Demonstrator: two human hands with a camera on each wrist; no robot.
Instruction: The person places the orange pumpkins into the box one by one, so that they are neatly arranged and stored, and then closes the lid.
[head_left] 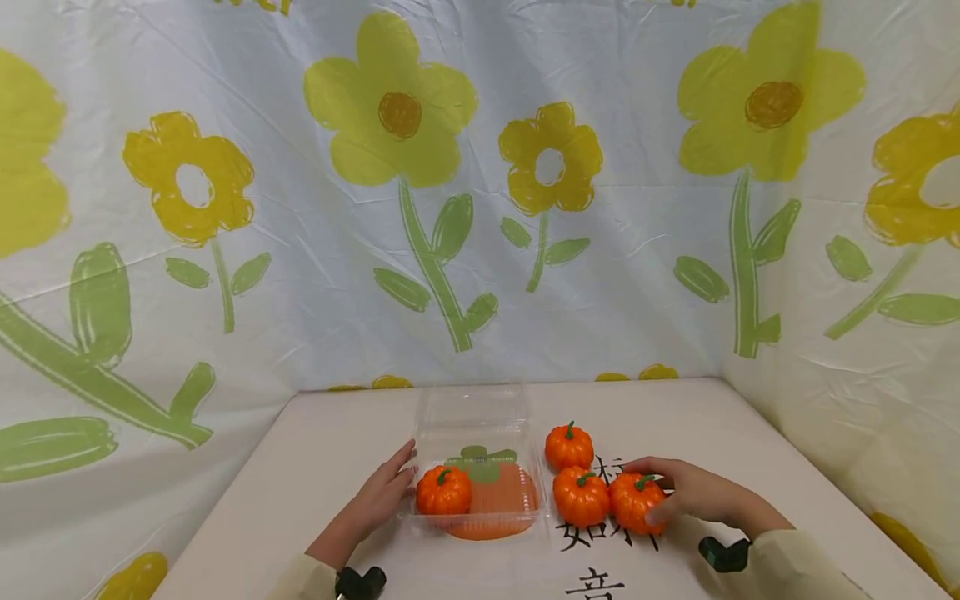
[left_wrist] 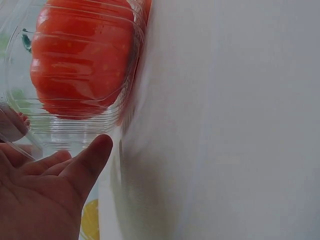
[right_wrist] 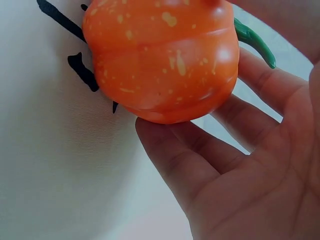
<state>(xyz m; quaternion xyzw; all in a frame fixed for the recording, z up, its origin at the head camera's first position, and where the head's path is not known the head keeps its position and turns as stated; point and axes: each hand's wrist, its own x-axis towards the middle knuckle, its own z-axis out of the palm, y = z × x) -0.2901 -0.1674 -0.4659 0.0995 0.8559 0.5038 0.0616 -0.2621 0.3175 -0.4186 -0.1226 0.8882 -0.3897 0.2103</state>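
Note:
A clear plastic clamshell box (head_left: 545, 483) stands with its lid (head_left: 472, 408) folded back. Inside its left part sits a small orange toy pumpkin (head_left: 444, 493) with a green stem. My left hand (head_left: 381, 496) is at the box's left side, fingers extended; in the left wrist view the fingertips (left_wrist: 102, 145) lie close against the clear wall, and contact is hard to tell. To the right of the box, my right hand (head_left: 708, 497) holds another toy pumpkin (head_left: 633, 502) between thumb and fingers. That pumpkin's stem (right_wrist: 255, 42) points toward the palm in the right wrist view.
Two more toy pumpkins (head_left: 568, 448) (head_left: 581, 497) stand between the box and the right hand. Under the box, the pale tabletop (head_left: 337, 425) bears a printed pumpkin (head_left: 491, 528), with black characters (head_left: 595, 586) to the right. Flower-printed cloth (head_left: 600, 317) encloses the back and sides.

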